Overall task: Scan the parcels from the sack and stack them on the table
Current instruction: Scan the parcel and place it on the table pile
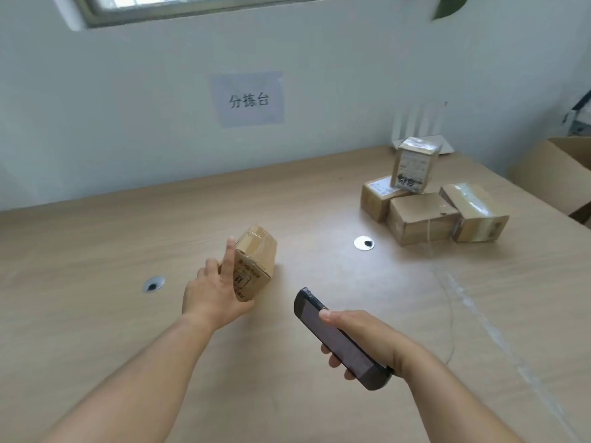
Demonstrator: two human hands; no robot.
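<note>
Fingers of the left hand point(211, 295) loosely hold the tilted parcel point(256, 260), right hand point(367, 337) fingers wrap the scanner point(332, 337), so the parcel might slip past the fingertips onto the worktop point(96, 251).

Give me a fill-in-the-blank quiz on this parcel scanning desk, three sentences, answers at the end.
1. The scanner is gripped by the person's ____ hand.
2. The left hand holds one parcel; the pile at the far right of the table has ____ parcels.
3. In that pile, ____ parcel stands on top of the others.
Answers: right, four, one.
</note>
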